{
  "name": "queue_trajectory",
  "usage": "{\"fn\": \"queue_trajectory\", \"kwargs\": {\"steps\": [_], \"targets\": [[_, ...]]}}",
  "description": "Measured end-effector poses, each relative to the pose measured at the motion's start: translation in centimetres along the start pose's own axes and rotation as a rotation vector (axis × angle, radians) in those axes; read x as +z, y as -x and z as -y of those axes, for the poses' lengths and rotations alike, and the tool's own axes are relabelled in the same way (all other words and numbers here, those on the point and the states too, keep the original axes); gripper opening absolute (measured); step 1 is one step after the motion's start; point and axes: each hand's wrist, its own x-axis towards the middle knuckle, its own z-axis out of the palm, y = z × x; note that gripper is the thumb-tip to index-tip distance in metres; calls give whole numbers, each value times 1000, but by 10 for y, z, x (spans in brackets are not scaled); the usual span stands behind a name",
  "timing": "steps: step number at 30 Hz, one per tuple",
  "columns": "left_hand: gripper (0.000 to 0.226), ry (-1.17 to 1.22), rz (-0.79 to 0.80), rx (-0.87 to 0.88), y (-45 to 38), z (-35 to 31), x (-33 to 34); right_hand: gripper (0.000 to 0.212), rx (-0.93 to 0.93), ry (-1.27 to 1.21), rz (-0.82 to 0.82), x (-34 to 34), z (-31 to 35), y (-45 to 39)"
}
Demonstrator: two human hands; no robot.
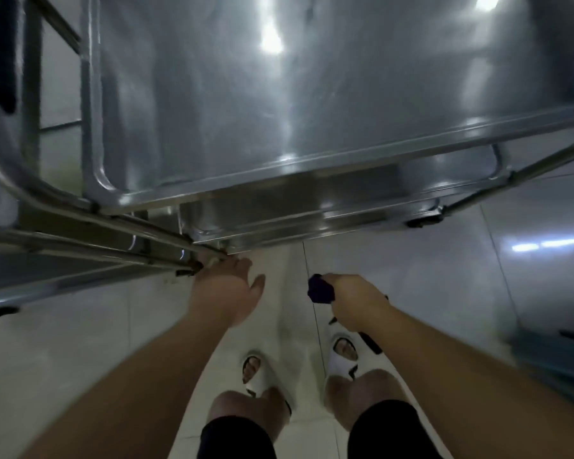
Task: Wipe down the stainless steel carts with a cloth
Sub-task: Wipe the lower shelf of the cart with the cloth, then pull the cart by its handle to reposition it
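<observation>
Head view: a stainless steel cart (312,94) was seen from above, its top tray filling the frame from nine o'clock round to three o'clock, with its near rim running slantwise from eight o'clock up toward three o'clock. A second cart (47,260) stood at nine o'clock, its frame rails meeting the first cart's corner near the centre of the view.

The left hand (226,289) was held just below centre, fingers straight and spread, nothing grasped; its fingertips were at or touching the rail end where the two carts met, though blur kept contact from being confirmed. The right hand (352,299) was seen at about four o'clock from centre, clenched round a dark blue cloth (320,289), a bunch of which stuck out on the thumb side. A thin dark object trailing below that fist could not be identified.

Both hands were kept over the pale tiled floor (411,276), short of the tray. The cart's near rim lay at twelve o'clock from the cloth, its long axis crossing left to right ahead of the fist. The cloth-bearing right hand was judged to be well placed for the rim's middle and right stretch, while the left was nearer the corner and could steady the frame. Wiping was judged not yet under way, since the cloth was clear of any steel.
</observation>
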Motion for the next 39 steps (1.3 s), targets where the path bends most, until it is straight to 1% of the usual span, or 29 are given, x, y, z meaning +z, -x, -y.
{"fn": "queue_trajectory", "kwargs": {"steps": [2,6,9,12,16,20,24,28,31,35,39], "targets": [[52,-1,38,7,41,-12,-27,48,11,-124,-90,-8,-6,57],[52,127,98,-39,105,-35,-84,42,56,-173,-159,-32,-6,146],[57,102,118,-5,140,-54,-121,50,66,-140,-182,-51,0,190],[56,104,118,36,162,-64,-152,59,53,-82,-191,-72,8,227],[55,106,69,144,181,-73,-183,66,98,-70,-328,-90,17,266],[52,73,7,274,195,-88,-212,64,137,-98,-530,-98,21,310],[45,46,-73,370,209,-109,-232,60,175,-144,-598,-99,15,356],[38,8,-95,469,221,-134,-246,55,235,-206,-684,-91,-11,396],[37,-43,-101,543,228,-166,-260,53,294,-271,-734,-86,-41,423],[38,-90,-123,650,230,-224,-278,53,391,-337,-776,-83,-89,450],[37,-108,-121,758,234,-300,-295,46,467,-394,-806,-86,-146,475]]}}
